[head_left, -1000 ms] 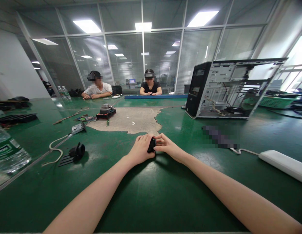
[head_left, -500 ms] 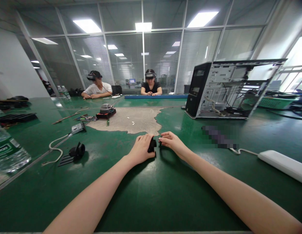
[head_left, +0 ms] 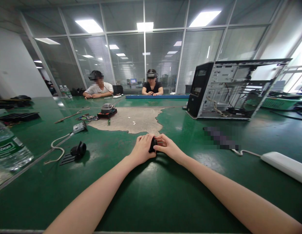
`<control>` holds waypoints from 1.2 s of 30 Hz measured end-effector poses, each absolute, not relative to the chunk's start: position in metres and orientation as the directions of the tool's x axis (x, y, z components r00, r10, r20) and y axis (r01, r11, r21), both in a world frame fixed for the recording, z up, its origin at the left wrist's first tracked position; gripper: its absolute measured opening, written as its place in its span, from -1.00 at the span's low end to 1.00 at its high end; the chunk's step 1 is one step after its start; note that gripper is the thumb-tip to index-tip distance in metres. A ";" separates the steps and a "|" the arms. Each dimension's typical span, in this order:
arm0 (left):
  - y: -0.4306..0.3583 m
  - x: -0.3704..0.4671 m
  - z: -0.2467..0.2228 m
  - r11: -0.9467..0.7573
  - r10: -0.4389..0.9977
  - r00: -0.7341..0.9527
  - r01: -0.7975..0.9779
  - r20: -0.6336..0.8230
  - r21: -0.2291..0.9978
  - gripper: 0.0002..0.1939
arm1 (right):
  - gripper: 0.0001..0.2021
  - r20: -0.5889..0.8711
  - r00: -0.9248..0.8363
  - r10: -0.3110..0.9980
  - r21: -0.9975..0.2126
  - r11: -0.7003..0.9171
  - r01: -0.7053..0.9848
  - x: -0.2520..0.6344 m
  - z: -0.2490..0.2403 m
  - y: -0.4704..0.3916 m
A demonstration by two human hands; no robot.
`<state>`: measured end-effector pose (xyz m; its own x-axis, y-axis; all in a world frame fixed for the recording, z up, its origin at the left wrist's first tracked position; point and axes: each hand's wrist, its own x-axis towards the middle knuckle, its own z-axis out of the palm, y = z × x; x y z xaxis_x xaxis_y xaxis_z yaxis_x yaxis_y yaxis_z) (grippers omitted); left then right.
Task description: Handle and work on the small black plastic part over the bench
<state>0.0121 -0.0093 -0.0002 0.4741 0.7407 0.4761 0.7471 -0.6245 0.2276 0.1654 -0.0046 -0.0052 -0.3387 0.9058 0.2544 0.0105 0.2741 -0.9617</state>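
Near the middle of the green table (head_left: pixel 146 201), my left hand (head_left: pixel 142 149) is wrapped round a small black part (head_left: pixel 153 145). My right hand (head_left: pixel 167 147) meets it from the right, thumb and fingers closed on the right side of the same black part. Most of the part is covered by the fingers, so its shape is hard to make out. To the left lies a black slotted piece (head_left: pixel 67 158) with a round black part (head_left: pixel 79 149) on it.
Past my hands is a bare beige patch (head_left: pixel 136 117) with a speaker-like object (head_left: pixel 107 111) at its left. An open computer case (head_left: pixel 199 91) stands at the right, a white power strip (head_left: pixel 284 165) nearer. A bottle (head_left: pixel 9 149) is at left. Two people sit opposite.
My right hand has moved left, closing the gap, and now touches the black part in my left hand. The view has shifted slightly.
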 end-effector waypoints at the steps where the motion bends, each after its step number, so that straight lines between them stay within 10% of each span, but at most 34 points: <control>1: -0.009 0.012 0.000 -0.624 0.741 0.474 0.748 0.476 0.226 -0.46 | -0.67 0.281 -0.336 0.899 -0.952 0.304 0.018 0.165 -0.005 -0.006; 36: -0.008 0.011 0.002 -0.650 0.726 0.491 0.719 0.481 0.248 -0.45 | -0.71 0.209 -0.373 0.904 -0.971 0.236 0.028 0.166 -0.007 -0.005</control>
<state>0.0107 -0.0076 0.0016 0.4910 0.7264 0.4808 0.7186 -0.6497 0.2478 0.1657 -0.0050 -0.0070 -0.3734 0.9039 0.2088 0.0281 0.2360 -0.9713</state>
